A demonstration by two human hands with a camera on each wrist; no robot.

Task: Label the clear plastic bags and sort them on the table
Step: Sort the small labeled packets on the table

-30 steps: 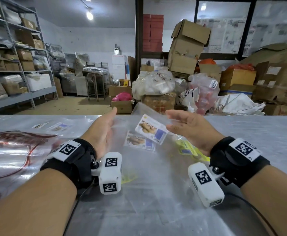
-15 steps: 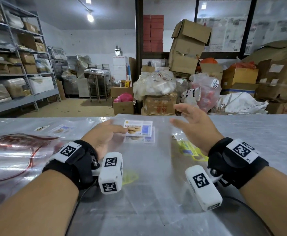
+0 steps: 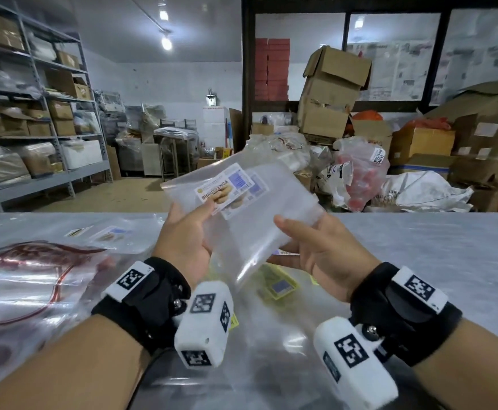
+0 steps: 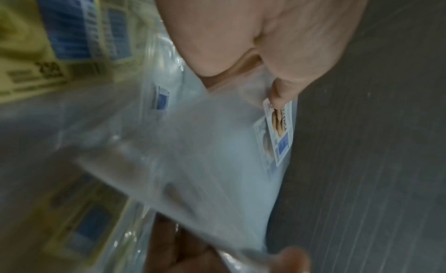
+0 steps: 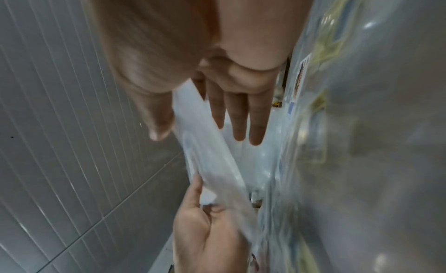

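Observation:
A thin stack of clear plastic bags (image 3: 259, 208) is held tilted above the table. Printed biscuit labels (image 3: 224, 187) are stuck near its upper left corner, one overlapping another. My left hand (image 3: 188, 232) pinches the stack's left edge with the thumb on the top label. My right hand (image 3: 310, 247) grips the right edge, thumb on top. In the right wrist view its straight fingers (image 5: 241, 115) lie under the bags (image 5: 212, 162). The left wrist view shows the label (image 4: 280, 132) under my thumb.
Bags with yellow labels (image 3: 277, 284) lie on the grey table (image 3: 434, 247) beneath my hands. A large clear bag with a red-brown wire coil (image 3: 29, 276) covers the left side. More labelled bags (image 3: 111, 235) lie at the far left. Cardboard boxes and sacks stand behind the table.
The labelled bags lay on the table under my left hand. Both hands now hold them lifted and tilted. The right hand, free before, has taken the right edge.

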